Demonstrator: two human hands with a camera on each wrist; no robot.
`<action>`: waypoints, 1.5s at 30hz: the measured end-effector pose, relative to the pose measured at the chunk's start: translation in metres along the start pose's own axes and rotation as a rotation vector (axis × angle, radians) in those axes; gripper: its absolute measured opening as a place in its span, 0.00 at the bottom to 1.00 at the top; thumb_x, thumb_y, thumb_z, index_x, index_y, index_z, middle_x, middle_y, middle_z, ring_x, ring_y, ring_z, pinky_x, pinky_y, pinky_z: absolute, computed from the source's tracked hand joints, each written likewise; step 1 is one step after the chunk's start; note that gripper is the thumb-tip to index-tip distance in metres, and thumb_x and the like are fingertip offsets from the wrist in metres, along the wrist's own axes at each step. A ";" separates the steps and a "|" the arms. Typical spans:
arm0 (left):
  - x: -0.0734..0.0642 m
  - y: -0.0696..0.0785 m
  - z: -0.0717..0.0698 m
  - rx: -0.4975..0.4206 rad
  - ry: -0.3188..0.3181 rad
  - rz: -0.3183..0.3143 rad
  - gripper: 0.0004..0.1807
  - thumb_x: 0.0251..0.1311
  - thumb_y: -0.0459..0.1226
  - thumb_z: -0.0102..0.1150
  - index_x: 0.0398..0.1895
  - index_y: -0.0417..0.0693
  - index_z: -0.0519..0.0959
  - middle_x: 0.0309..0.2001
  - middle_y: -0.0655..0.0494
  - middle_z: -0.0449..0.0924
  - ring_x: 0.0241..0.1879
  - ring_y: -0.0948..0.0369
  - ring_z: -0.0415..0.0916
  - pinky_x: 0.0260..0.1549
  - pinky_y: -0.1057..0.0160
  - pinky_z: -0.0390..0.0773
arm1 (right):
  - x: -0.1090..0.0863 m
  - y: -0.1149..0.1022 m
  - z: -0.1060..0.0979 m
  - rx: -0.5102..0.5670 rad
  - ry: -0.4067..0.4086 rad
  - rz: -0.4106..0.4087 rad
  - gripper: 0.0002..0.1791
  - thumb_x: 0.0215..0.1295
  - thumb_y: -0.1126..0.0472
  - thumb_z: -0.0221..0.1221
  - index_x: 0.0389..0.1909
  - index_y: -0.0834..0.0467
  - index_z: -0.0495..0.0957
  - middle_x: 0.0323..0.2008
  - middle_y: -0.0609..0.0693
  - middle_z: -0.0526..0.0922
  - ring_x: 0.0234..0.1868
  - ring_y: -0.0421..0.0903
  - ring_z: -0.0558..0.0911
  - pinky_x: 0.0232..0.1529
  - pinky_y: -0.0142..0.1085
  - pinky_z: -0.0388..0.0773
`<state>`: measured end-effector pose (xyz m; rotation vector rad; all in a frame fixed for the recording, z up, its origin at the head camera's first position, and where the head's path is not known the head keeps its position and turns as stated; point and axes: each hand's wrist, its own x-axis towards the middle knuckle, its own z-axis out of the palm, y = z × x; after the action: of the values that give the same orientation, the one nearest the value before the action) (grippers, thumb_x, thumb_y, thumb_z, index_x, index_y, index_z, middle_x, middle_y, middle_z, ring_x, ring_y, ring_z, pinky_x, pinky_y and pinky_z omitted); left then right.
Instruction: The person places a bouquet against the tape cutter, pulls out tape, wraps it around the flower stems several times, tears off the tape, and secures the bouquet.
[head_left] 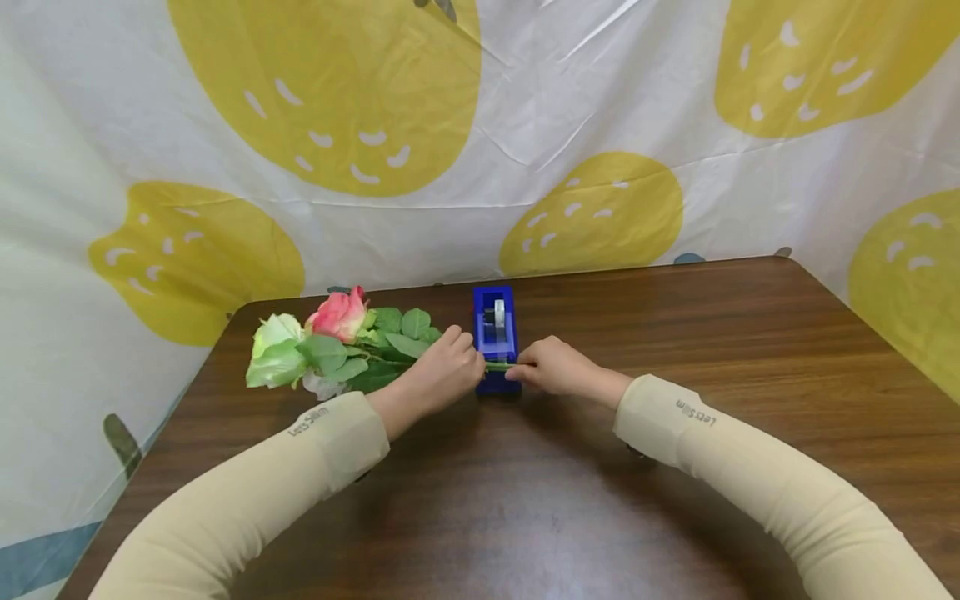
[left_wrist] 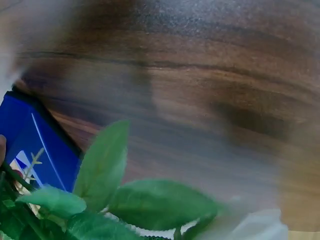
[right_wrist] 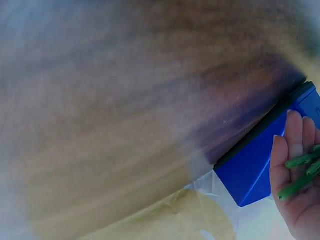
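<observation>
Left grip (head_left: 444, 371) closed round the flower stems (head_left: 497, 366), right grip (head_left: 558, 367) pinching them near their free ends.
Stems stretch between the two over the blue tape dispenser (head_left: 497, 343) on the tabletop (head_left: 555, 483), with blooms (head_left: 337, 317) and leaves (head_left: 325, 353) out to the left. Steadying the bunch at the dispenser seems the step in hand; the next move probably calls for keeping the stems together. Whether stems and dispenser touch cannot be told; the right wrist view cuts off part of the right grip.

A white cloth (head_left: 585, 100) printed with large yellow lemons (head_left: 330, 83) hangs behind a brown wood-grain table (head_left: 525, 517).
</observation>
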<state>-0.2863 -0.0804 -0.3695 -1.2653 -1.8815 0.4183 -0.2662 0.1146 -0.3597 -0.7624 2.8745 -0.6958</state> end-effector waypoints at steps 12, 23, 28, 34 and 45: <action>0.005 0.002 -0.002 0.036 -0.001 -0.047 0.13 0.54 0.30 0.49 0.14 0.49 0.71 0.16 0.56 0.72 0.21 0.59 0.66 0.30 0.61 0.63 | -0.003 -0.007 0.012 -0.186 0.136 -0.035 0.10 0.52 0.65 0.65 0.23 0.62 0.72 0.20 0.52 0.78 0.20 0.42 0.72 0.21 0.35 0.71; 0.006 0.003 -0.002 0.066 -0.005 0.001 0.13 0.55 0.32 0.52 0.15 0.50 0.70 0.16 0.57 0.72 0.23 0.60 0.64 0.31 0.62 0.62 | 0.002 -0.007 0.006 0.022 -0.038 0.137 0.23 0.64 0.51 0.55 0.11 0.54 0.63 0.12 0.42 0.60 0.15 0.38 0.61 0.19 0.28 0.57; 0.002 0.008 -0.004 0.069 -0.034 0.015 0.12 0.55 0.32 0.54 0.16 0.50 0.69 0.15 0.58 0.70 0.23 0.60 0.63 0.31 0.62 0.61 | -0.002 -0.007 0.005 0.124 -0.005 0.136 0.21 0.61 0.55 0.58 0.11 0.57 0.68 0.11 0.41 0.61 0.15 0.37 0.60 0.19 0.28 0.56; 0.018 0.002 -0.021 -0.213 -0.313 -0.261 0.20 0.52 0.53 0.57 0.19 0.47 0.75 0.19 0.54 0.78 0.25 0.57 0.68 0.30 0.59 0.64 | -0.005 -0.007 0.005 0.148 0.026 0.131 0.16 0.59 0.56 0.60 0.19 0.63 0.79 0.10 0.40 0.68 0.15 0.35 0.65 0.20 0.28 0.62; 0.049 -0.034 -0.002 -0.831 -0.895 -0.478 0.12 0.57 0.40 0.59 0.42 0.48 0.83 0.44 0.55 0.82 0.45 0.58 0.77 0.44 0.59 0.75 | -0.007 -0.006 0.002 0.111 0.054 0.119 0.16 0.59 0.55 0.60 0.18 0.62 0.79 0.11 0.41 0.69 0.16 0.35 0.65 0.20 0.28 0.61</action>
<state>-0.3135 -0.0523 -0.3242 -1.1095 -3.2465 -0.1330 -0.2563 0.1122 -0.3592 -0.5623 2.8710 -0.8648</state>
